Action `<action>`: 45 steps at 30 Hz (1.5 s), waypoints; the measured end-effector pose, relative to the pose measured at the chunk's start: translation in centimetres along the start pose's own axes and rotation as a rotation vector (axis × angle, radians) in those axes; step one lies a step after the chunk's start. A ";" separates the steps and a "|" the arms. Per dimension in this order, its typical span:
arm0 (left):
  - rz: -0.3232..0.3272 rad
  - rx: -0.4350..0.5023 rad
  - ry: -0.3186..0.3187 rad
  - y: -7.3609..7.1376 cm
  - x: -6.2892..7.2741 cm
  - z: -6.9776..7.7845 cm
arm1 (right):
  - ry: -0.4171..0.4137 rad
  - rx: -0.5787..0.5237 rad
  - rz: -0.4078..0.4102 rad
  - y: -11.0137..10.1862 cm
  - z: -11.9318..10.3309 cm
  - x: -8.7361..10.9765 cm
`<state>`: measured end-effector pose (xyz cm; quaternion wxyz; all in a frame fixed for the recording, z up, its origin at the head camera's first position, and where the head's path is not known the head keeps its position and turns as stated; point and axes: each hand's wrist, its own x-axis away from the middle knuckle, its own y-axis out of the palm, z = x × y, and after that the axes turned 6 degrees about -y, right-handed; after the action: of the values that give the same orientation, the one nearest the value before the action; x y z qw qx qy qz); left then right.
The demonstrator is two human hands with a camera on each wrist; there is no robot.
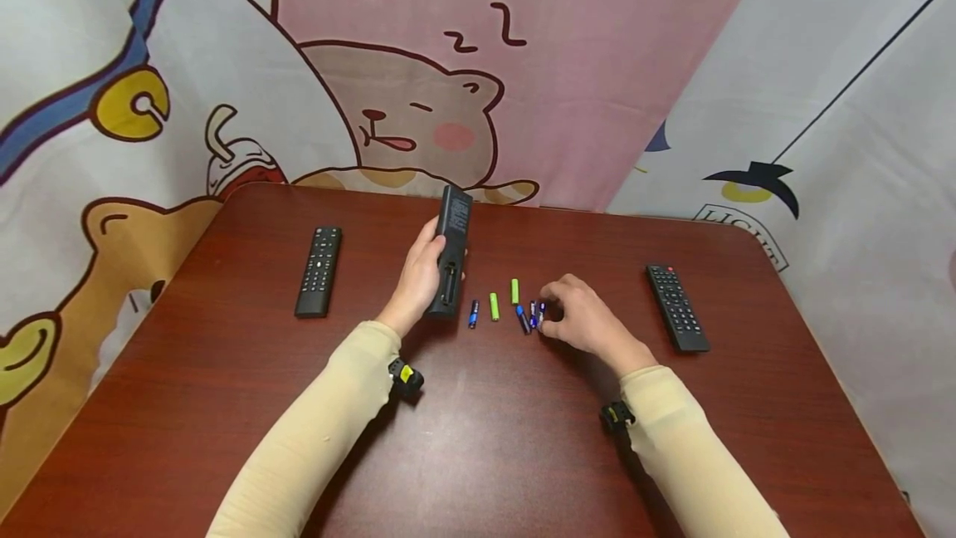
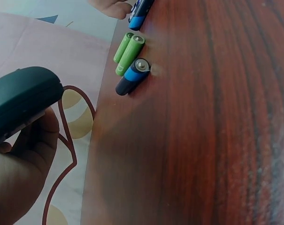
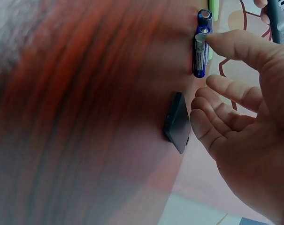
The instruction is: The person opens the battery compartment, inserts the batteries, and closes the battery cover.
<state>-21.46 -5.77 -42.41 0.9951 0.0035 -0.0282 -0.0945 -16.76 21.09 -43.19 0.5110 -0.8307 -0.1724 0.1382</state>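
My left hand [image 1: 417, 279] grips a black remote control [image 1: 452, 251], raised above the table with its back towards me and the battery compartment uncovered. In the left wrist view only the remote's end shows. My right hand [image 1: 586, 318] is at the right end of a group of small batteries, thumb and index finger spread around a dark blue battery [image 3: 199, 56]. The thumb tip lies at that battery's upper end, and the other fingers are loosely bent. Further left lie two green batteries [image 1: 494, 306] and a black-and-blue battery [image 1: 474, 314].
A second black remote [image 1: 319, 272] lies face up on the left of the brown table [image 1: 463, 455], and a third remote [image 1: 677, 308] lies face up on the right. Behind the table's far edge hangs a cartoon-printed cloth [image 1: 597, 65].
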 end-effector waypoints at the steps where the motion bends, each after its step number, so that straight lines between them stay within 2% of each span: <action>1: -0.002 -0.006 -0.002 0.0 0.0 0.0 | 0.003 0.002 -0.012 0.0 0.0 0.0; 6: 0.001 -0.020 -0.013 -0.1 -0.1 -0.1 | 0.016 0.018 -0.050 0.1 0.0 0.0; 18: 0.025 -0.001 -0.031 0.2 0.1 -0.1 | 0.056 0.047 -0.078 0.3 -0.2 -0.1; 33: 0.009 0.002 -0.025 0.4 -0.1 0.0 | 0.022 0.024 -0.034 0.4 -0.4 -0.2; 45: 0.007 -0.001 -0.022 0.6 -0.1 -0.2 | 0.028 -0.005 -0.016 0.5 -0.4 0.0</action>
<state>-21.41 -5.14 -42.61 0.9951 0.0020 -0.0390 -0.0911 -16.57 20.57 -43.44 0.5125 -0.8323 -0.1721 0.1223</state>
